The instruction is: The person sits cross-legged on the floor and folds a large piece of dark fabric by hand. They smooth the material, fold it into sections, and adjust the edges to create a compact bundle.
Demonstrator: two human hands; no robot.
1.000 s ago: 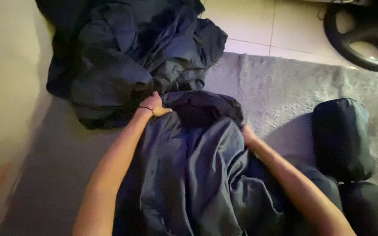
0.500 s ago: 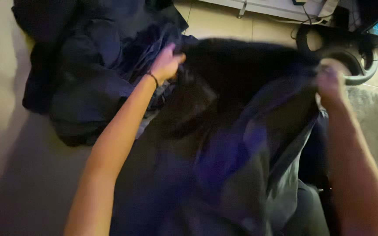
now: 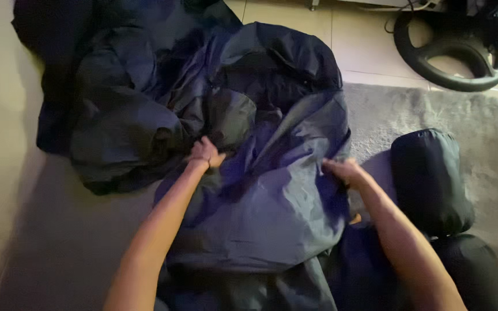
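Lowered since half a second ago, the dark blue garment [image 3: 272,201] lies spread on the grey rug [image 3: 433,115]; I see my left hand [image 3: 206,152] and right hand [image 3: 344,171] pinching its far edge, which runs left to right.

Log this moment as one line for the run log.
left hand: gripping dark blue fabric | right hand: gripping fabric edge | surface: grey rug

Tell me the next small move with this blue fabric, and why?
Probably draw both hands outward to flatten the sheet. The left hand and right hand each pinch the dark blue fabric, which lies bunched and creased between them, with its far part heaped on the pile of dark cloth beyond.
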